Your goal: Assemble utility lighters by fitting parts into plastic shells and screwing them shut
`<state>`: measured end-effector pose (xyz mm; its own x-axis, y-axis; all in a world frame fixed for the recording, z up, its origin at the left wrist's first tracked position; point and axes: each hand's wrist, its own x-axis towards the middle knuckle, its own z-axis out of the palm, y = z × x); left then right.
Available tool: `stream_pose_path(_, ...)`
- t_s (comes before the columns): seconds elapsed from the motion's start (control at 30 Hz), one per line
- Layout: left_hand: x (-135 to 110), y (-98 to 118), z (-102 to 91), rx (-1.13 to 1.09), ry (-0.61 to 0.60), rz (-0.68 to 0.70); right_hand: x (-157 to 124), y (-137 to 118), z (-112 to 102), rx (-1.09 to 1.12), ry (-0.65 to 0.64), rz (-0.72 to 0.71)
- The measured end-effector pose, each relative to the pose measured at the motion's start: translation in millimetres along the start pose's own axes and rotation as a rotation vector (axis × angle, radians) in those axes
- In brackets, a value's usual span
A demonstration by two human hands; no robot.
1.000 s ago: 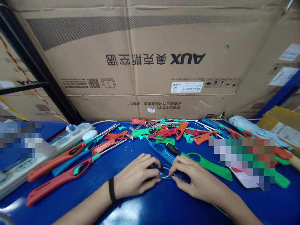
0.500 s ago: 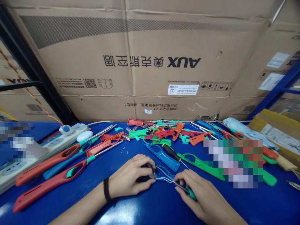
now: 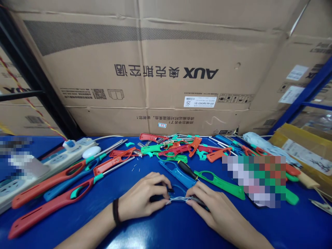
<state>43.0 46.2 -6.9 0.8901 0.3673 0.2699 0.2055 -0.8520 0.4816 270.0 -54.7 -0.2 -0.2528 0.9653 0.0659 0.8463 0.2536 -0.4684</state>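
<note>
At the table's near middle, my left hand (image 3: 147,193) is closed in a pinch around a small black part (image 3: 170,190), mostly hidden by the fingers. Thin pale wires (image 3: 179,198) stretch from there to my right hand (image 3: 207,204). That hand is closed on the wires' other end and on a slim dark tool (image 3: 199,202), whose kind I cannot make out. A clear blue loop of a lighter shell (image 3: 181,189) shows just behind the wires. Beyond my right fingers lie a black and yellow screwdriver (image 3: 187,168), a blue shell half (image 3: 176,173) and a green shell half (image 3: 220,185).
Red and blue long lighters (image 3: 52,207) lie at left beside a power strip (image 3: 62,157). Loose shells and metal tubes (image 3: 171,147) form a pile at the back, before a large cardboard box (image 3: 160,45). A blurred phone-like object (image 3: 255,183) and an open carton (image 3: 306,152) are at right.
My right hand has moved slightly left, nearer my left hand. The wires now run straighter and closer together between the hands. The tool's green handle is no longer visible.
</note>
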Motion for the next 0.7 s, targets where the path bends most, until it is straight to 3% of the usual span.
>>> stream_pose_path(0.47,0,-1,1.0,0.001,-0.005,-0.004,12,0,5,0.058,0.035,-0.068)
stream_pose_path(0.7,-1,-5,1.0,0.008,0.018,0.007,14,-2,-3,-0.161,-0.029,-0.159)
